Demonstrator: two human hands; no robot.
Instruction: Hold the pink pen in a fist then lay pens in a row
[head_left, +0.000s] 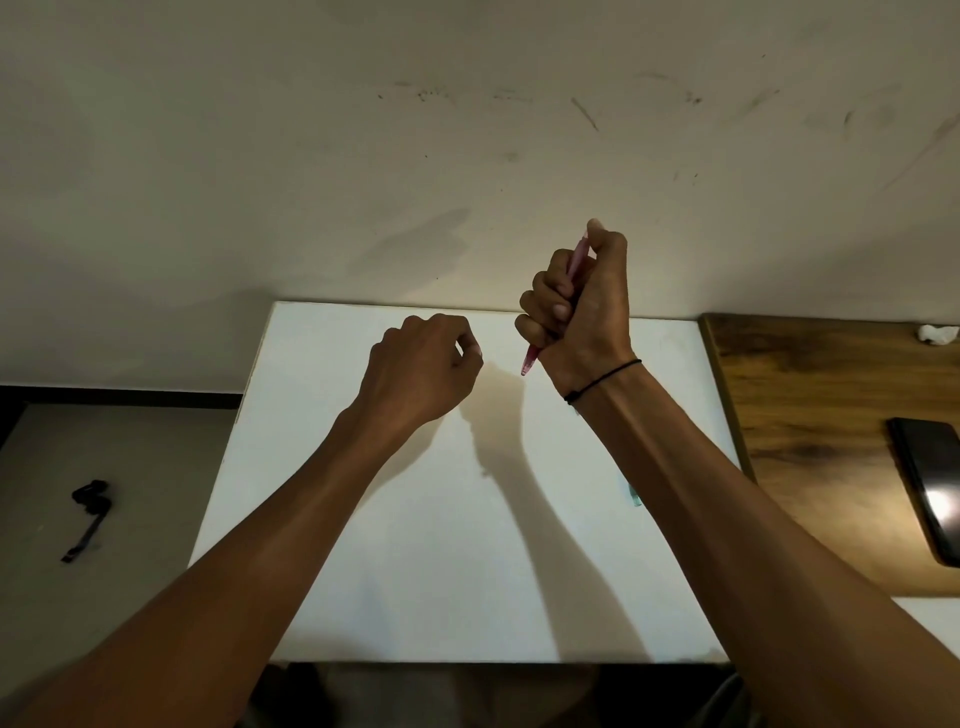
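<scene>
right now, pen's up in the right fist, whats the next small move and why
Probably bring the left hand across to the pen. The right hand grips it in a fist above the white table, lower end poking out toward the left hand, whose curled fingers appear to hold nothing.

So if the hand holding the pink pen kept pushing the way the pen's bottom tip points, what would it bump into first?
Probably the white board: the right hand aims the pen down at it.
</scene>
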